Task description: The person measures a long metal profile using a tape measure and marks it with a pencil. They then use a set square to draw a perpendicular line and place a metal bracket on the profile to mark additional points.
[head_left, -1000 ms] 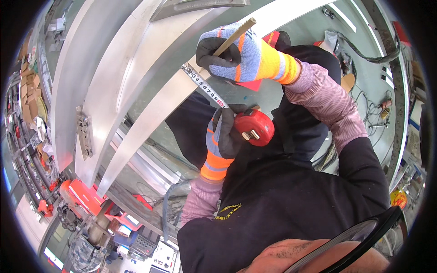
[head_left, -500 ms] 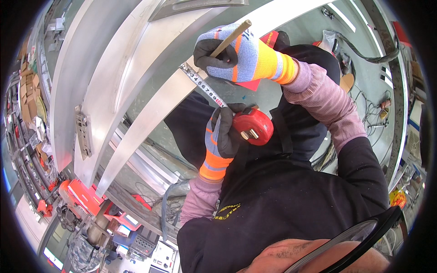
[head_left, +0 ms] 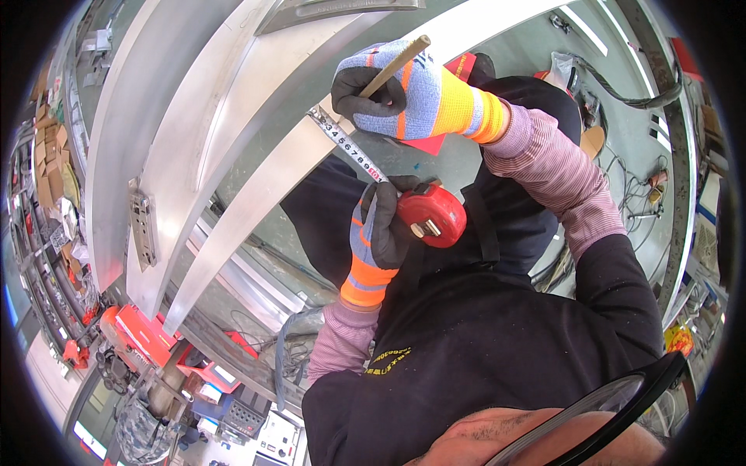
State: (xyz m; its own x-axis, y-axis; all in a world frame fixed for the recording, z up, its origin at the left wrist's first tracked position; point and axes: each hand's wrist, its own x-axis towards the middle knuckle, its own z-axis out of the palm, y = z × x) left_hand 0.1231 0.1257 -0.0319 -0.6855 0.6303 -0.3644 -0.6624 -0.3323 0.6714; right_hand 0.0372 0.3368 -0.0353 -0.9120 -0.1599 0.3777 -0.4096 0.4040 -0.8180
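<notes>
Head view: your left hand (head_left: 382, 233), blue-and-orange gloved, centre of frame, fingers wrapped around left side of red rounded tape measure (head_left: 437, 217). White-faced metal blade (head_left: 352, 149) runs up-left over pale flat metal strip (head_left: 256, 179). Upper centre: your right hand (head_left: 396, 92), likewise gloved, fingers curled around slim tan stick (head_left: 398, 64).

Left hand (head_left: 381, 229) at six o'clock from the right hand (head_left: 373, 92)
Both curled; left forearm (head_left: 342, 335) slants from seven, right forearm (head_left: 552, 169) from four.
</notes>
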